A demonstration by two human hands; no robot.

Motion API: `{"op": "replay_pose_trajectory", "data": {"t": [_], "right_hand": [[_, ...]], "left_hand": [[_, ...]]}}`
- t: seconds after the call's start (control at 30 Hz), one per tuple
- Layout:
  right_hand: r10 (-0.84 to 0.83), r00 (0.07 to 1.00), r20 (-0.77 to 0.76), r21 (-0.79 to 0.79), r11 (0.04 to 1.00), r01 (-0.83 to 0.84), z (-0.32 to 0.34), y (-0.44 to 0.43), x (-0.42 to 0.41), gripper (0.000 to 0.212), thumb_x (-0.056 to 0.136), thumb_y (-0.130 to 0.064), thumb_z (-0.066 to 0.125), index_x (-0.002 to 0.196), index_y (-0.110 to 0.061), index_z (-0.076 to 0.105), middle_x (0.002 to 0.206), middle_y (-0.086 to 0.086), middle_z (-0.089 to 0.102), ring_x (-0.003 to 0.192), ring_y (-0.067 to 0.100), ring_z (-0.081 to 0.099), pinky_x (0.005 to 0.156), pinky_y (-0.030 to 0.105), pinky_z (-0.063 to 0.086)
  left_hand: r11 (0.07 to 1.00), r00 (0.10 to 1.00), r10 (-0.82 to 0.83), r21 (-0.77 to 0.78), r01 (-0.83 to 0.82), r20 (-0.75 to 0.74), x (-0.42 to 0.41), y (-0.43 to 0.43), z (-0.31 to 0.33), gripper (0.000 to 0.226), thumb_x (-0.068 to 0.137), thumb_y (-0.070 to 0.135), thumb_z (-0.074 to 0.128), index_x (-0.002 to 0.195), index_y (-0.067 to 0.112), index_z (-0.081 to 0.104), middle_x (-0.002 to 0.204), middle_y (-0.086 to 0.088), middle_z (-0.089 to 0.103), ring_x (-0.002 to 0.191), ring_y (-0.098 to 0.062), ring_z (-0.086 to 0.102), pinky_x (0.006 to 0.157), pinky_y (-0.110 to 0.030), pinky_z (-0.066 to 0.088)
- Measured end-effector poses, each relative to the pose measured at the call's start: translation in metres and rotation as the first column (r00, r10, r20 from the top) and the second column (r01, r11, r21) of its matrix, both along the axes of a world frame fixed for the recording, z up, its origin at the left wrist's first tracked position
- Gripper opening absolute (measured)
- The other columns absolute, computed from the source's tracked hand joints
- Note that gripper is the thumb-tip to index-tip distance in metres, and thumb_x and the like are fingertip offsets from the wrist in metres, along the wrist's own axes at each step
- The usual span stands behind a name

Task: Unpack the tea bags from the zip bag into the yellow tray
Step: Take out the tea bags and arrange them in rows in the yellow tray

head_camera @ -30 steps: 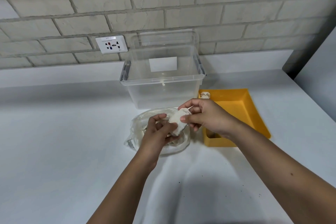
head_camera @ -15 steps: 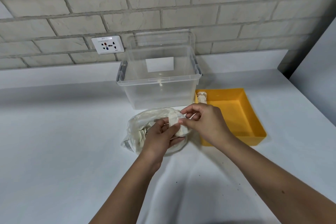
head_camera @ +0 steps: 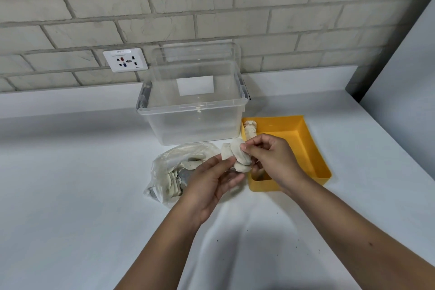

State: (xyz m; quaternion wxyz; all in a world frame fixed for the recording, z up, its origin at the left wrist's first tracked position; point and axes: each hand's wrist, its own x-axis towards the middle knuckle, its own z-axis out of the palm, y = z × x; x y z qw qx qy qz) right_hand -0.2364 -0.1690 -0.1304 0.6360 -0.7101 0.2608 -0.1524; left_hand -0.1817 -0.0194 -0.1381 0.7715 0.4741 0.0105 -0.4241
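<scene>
Step?
— Unloading: your left hand [head_camera: 211,181] and right hand [head_camera: 270,160] both pinch tea bags [head_camera: 237,156], above the zip bag [head_camera: 169,172], beside the yellow tray [head_camera: 317,155].
Next?
— Probably carry them rightward over the tray, then let go.
</scene>
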Motion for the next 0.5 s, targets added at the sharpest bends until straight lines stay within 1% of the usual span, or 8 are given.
{"op": "replay_pose_trajectory", "data": {"t": [0.1, 0.23, 0.3, 0.4, 0.47, 0.5], "right_hand": [[0.002, 1.0, 0.012, 0.011, 1.0, -0.003, 0.001, -0.005, -0.001, 0.014, 0.087, -0.016, 0.071, 0.089, -0.004, 0.066, 0.06, 0.007, 0.06, 0.047, 0.017, 0.051, 0.047, 0.027, 0.046], [-0.004, 0.999, 0.044, 0.012, 1.0, 0.003, 0.003, -0.011, 0.002, 0.014, 0.088, -0.013, 0.069, 0.091, -0.001, 0.063, 0.061, 0.008, 0.06, 0.045, 0.015, 0.053, 0.047, 0.024, 0.048], [-0.01, 0.999, 0.05, 0.042, 0.999, 0.008, 0.002, -0.014, 0.005, 0.013, 0.088, -0.013, 0.069, 0.09, -0.002, 0.062, 0.061, 0.008, 0.062, 0.047, 0.015, 0.056, 0.047, 0.024, 0.049], [-0.011, 0.999, 0.05, 0.14, 0.99, 0.004, 0.0, -0.017, 0.008, 0.012, 0.089, -0.012, 0.068, 0.091, -0.002, 0.062, 0.066, 0.008, 0.063, 0.051, 0.013, 0.058, 0.048, 0.025, 0.05], [-0.038, 0.999, 0.034, 0.12, 0.992, 0.034, -0.001, -0.024, 0.008, 0.01, 0.089, -0.013, 0.068, 0.091, -0.005, 0.062, 0.067, 0.007, 0.064, 0.053, 0.014, 0.059, 0.05, 0.027, 0.05], [-0.064, 0.998, 0.023, 0.084, 0.994, 0.062, -0.003, -0.029, 0.007, 0.009, 0.089, -0.013, 0.068, 0.089, -0.006, 0.062, 0.067, 0.007, 0.065, 0.053, 0.014, 0.058, 0.052, 0.029, 0.051]], "left_hand": [[1.0, 1.0, -0.014, 0.012, 0.014, 0.0, -0.002, -0.007, 0.001, 0.012, 0.096, 0.003, 0.058, 0.101, 0.002, 0.069, 0.088, -0.01, 0.077, 0.074, -0.014, 0.074, 0.078, -0.026, 0.062], [0.999, 1.0, 0.012, 0.04, -0.011, -0.027, 0.001, -0.011, 0.0, 0.02, 0.096, 0.005, 0.059, 0.112, -0.004, 0.067, 0.1, -0.017, 0.076, 0.081, -0.018, 0.075, 0.067, -0.023, 0.061], [0.998, 0.998, 0.039, 0.052, -0.036, -0.05, 0.003, -0.012, 0.0, 0.022, 0.095, 0.005, 0.06, 0.115, -0.005, 0.066, 0.102, -0.018, 0.075, 0.081, -0.019, 0.075, 0.068, -0.023, 0.062], [0.997, 0.998, 0.039, 0.066, -0.036, -0.04, 0.006, -0.014, -0.001, 0.019, 0.095, 0.006, 0.061, 0.11, -0.002, 0.067, 0.1, -0.016, 0.076, 0.082, -0.019, 0.075, 0.073, -0.026, 0.063], [0.994, 0.999, 0.046, 0.097, -0.046, 0.004, 0.009, -0.013, -0.001, 0.012, 0.095, 0.006, 0.06, 0.103, 0.001, 0.068, 0.094, -0.013, 0.077, 0.078, -0.018, 0.075, 0.075, -0.028, 0.063], [0.991, 0.997, 0.064, 0.119, -0.068, 0.034, 0.01, -0.012, -0.001, 0.01, 0.095, 0.005, 0.061, 0.1, 0.002, 0.068, 0.09, -0.012, 0.076, 0.076, -0.017, 0.074, 0.075, -0.029, 0.063]]}}
